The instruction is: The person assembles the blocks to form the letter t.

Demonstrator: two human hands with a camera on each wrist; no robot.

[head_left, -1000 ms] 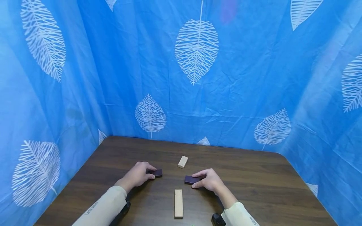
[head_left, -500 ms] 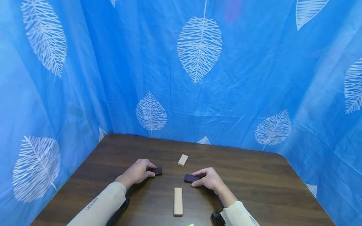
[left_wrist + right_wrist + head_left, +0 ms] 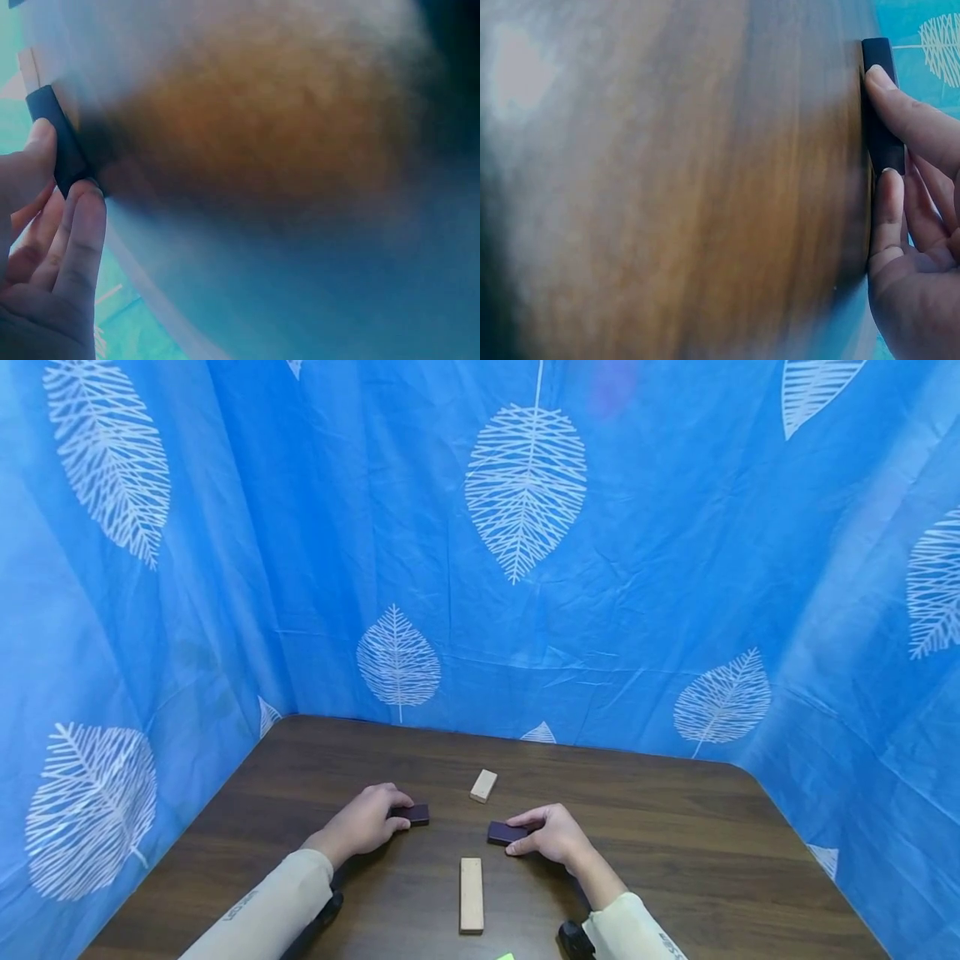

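Currently L hand (image 3: 363, 820) pinches dark L blk (image 3: 420, 815), R hand (image 3: 555, 837) pinches R blk (image 3: 503, 833).
Both prob. on table (image 3: 637, 810); wrist views blurry.

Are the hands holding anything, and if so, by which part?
Yes: the left hand holds one dark block and the right hand a second dark block, each pinched toward its outer end.

The 2 dark purple-brown rectangular blocks (image 3: 420, 815) (image 3: 502, 833) look smooth, slightly satiny. The 2 pale tan rectangular blocks (image 3: 483, 786) (image 3: 471, 896) look like bare matt wood. Dark brown wood-grain tabletop (image 3: 712, 843) is smooth, kinda shiny. Blue leaf-print curtain (image 3: 637, 568) is creased, thin-looking cloth; cream sleeves (image 3: 266, 902) (image 3: 628, 930) seem matt fabric.
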